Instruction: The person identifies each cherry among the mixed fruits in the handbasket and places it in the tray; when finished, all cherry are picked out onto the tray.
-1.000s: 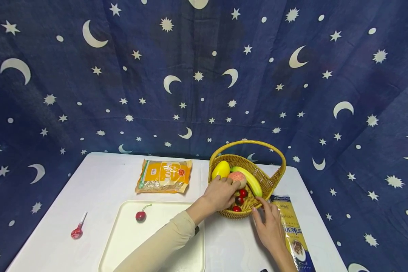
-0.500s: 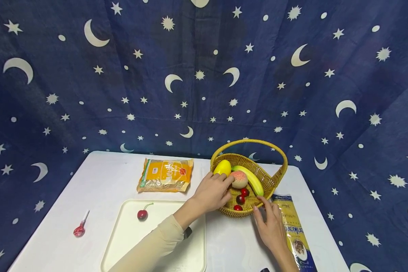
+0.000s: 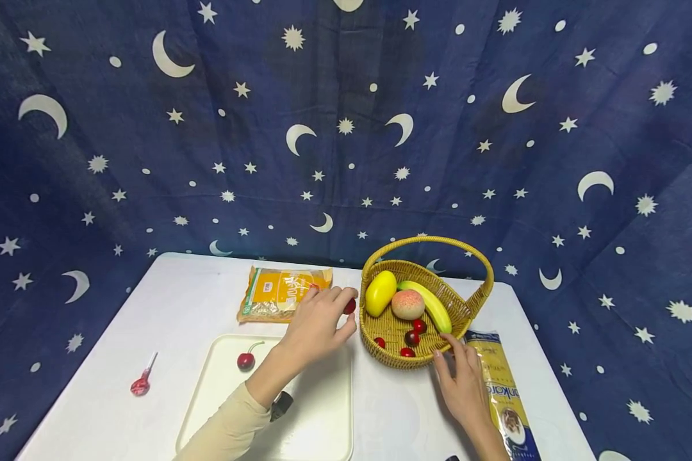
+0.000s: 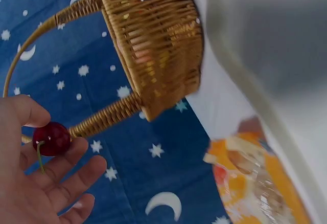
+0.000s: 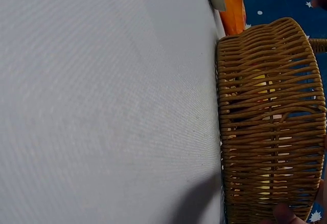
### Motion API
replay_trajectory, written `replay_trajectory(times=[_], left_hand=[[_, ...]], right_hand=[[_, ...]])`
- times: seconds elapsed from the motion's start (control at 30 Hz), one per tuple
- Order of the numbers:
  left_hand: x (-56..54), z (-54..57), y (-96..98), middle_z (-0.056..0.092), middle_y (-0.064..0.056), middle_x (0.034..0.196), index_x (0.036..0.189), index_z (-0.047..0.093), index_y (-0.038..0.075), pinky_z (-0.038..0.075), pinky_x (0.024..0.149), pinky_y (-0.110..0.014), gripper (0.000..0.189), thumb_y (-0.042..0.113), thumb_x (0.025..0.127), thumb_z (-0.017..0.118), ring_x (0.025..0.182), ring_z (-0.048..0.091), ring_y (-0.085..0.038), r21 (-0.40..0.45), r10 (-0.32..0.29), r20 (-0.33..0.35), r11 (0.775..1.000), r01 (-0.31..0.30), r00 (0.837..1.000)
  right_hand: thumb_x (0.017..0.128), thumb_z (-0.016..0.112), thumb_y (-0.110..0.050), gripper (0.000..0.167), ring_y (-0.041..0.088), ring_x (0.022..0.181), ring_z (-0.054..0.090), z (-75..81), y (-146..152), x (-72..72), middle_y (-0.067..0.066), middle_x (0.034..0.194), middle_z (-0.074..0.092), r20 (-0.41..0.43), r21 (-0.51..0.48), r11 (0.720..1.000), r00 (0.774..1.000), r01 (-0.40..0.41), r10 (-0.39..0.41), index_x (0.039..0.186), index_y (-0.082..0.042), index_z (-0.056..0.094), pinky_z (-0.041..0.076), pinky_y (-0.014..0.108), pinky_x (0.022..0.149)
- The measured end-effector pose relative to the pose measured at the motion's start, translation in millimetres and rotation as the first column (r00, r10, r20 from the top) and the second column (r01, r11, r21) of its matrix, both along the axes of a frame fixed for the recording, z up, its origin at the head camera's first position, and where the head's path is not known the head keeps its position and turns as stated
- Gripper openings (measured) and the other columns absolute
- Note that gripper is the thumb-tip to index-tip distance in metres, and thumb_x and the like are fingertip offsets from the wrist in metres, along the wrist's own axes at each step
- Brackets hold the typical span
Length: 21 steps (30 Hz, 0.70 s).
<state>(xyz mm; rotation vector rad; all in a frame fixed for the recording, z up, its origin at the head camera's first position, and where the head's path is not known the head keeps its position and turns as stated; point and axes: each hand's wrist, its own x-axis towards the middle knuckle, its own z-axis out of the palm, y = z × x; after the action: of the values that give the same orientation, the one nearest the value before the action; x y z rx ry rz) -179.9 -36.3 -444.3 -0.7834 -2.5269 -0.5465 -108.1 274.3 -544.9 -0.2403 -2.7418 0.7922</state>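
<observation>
The left hand (image 3: 317, 323) pinched a dark red cherry (image 4: 55, 138) between thumb and forefinger, its stem (image 4: 39, 156) pointing almost straight down the left wrist view, above the table (image 3: 392, 410) just left of the wicker basket (image 3: 400, 362), whose near-right rim the right hand (image 3: 466, 387) gripped.

The handle (image 3: 432, 239) crosses above the basket (image 3: 400, 362), leaving its front open.

The left sleeve (image 3: 226, 425), at seven o'clock, was plain cream. A black, blocky piece (image 3: 281, 405) showed beside its cuff (image 3: 256, 398), toward three o'clock.
</observation>
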Motion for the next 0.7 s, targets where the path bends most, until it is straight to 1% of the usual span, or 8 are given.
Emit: replay_trajectory(times=[0.13,0.3,0.43,0.57,0.7], left_hand=[[9.2,-5.5,-16.8,0.065,0.007,0.085,0.117,0.065,0.02,0.044,0.081,-0.034,0.029,0.023,0.089,0.072,0.077,0.061,-0.013,0.041,0.038,-0.008,0.998,-0.037,0.999],[15.7,-14.4,-31.7,0.068,0.006,0.086,0.113,0.064,0.019,0.041,0.078,-0.033,0.026,0.022,0.088,0.072,0.078,0.062,-0.014,0.047,0.079,0.004,0.996,-0.079,0.997],[18.6,-20.0,-42.3,0.065,0.007,0.08,0.107,0.063,0.019,0.04,0.077,-0.032,0.024,0.021,0.086,0.074,0.076,0.06,-0.013,0.05,0.108,0.015,0.993,-0.108,0.994],[20.3,-26.7,-53.8,0.063,0.008,0.075,0.105,0.063,0.019,0.04,0.077,-0.033,0.024,0.021,0.086,0.076,0.071,0.056,-0.012,0.046,0.132,0.052,0.99,-0.135,0.99],[20.1,-40.7,-63.8,0.064,0.009,0.074,0.105,0.063,0.018,0.04,0.078,-0.034,0.024,0.021,0.085,0.077,0.069,0.055,-0.012,0.004,0.153,0.087,0.988,-0.154,0.984]], right_hand=[[0.11,0.054,-0.039,0.048,0.026,0.102,0.054,0.8,-0.1,0.2,0.013,0.119,0.055,0.012,0.004,1.0,1.0,0.003,-0.003,0.154,-0.019,0.052,0.04,0.034,0.078],[0.111,0.052,-0.039,0.048,0.025,0.101,0.053,-0.2,0.2,1.2,0.012,0.117,0.054,0.015,0.008,1.0,1.0,0.007,-0.007,0.155,-0.018,0.052,0.039,0.034,0.078],[0.111,0.053,-0.038,0.048,0.024,0.099,0.052,-0.8,-0.7,1.0,0.012,0.116,0.054,0.005,0.012,1.0,1.0,0.0,0.0,0.154,-0.018,0.052,0.038,0.034,0.077],[0.111,0.052,-0.04,0.049,0.025,0.1,0.053,-0.9,-2.1,0.1,0.013,0.118,0.055,0.015,0.011,1.0,1.0,-0.003,0.003,0.154,-0.018,0.052,0.038,0.033,0.078],[0.111,0.05,-0.042,0.049,0.027,0.104,0.055,0.1,-2.8,0.0,0.014,0.121,0.054,0.032,0.007,1.0,0.999,0.002,-0.002,0.155,-0.019,0.051,0.04,0.035,0.079]])
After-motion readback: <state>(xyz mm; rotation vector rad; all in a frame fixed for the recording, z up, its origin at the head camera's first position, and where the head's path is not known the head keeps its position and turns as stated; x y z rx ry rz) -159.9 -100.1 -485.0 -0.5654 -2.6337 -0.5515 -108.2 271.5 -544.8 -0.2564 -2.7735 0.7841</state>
